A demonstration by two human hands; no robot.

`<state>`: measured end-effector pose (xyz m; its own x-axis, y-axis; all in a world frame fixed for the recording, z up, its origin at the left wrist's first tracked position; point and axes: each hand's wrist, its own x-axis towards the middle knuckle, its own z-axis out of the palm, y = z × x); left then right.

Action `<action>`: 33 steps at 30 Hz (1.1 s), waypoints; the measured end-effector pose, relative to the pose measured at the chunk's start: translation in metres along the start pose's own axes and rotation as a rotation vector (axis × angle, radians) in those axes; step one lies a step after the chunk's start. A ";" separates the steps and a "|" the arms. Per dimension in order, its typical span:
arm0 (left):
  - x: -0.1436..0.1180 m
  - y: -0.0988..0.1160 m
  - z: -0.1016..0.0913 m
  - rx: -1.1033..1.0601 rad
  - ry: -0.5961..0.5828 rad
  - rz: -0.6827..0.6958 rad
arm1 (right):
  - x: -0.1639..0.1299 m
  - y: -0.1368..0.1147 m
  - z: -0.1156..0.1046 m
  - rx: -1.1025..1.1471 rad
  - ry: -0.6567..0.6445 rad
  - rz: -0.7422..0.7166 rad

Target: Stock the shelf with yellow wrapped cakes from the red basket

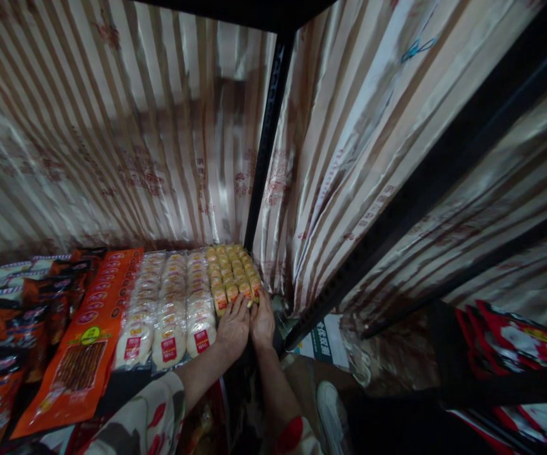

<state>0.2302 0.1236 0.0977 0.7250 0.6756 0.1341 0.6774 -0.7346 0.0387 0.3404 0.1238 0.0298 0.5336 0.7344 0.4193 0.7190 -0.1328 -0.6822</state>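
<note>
Small yellow-wrapped snack packs (230, 268) stand in several tight rows at the right end of the shelf, by the corner post. My left hand (234, 327) reaches in from the front, its fingers bent over the front packs of these rows. Right beside it, my right hand (263, 321) has its fingers closed around the front pack at the right end. The fingers partly cover those front packs. Left of the yellow rows lie rows of clear-wrapped round pale cakes (201, 332) with red labels.
A long orange bag of brown sticks (81, 366) lies left of the cakes, then orange-black snack bags (15, 332). A black metal post (266, 142) and a slanting beam (410, 189) frame the corner. Striped sheeting (160, 133) hangs behind. Red packages (520, 338) sit at right.
</note>
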 end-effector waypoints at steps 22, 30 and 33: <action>-0.065 0.015 -0.006 -0.341 0.037 0.034 | -0.072 -0.053 -0.050 0.192 0.014 0.088; -0.143 0.002 0.024 -0.543 0.210 -0.045 | -0.142 -0.077 -0.045 0.160 -0.178 -0.040; -0.186 -0.006 0.035 -0.545 0.160 -0.107 | -0.176 -0.079 -0.029 0.148 -0.331 -0.090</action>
<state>0.0954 0.0049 0.0376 0.5991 0.7614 0.2476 0.5533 -0.6172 0.5594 0.2024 -0.0148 0.0276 0.2810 0.9173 0.2820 0.6715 0.0220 -0.7406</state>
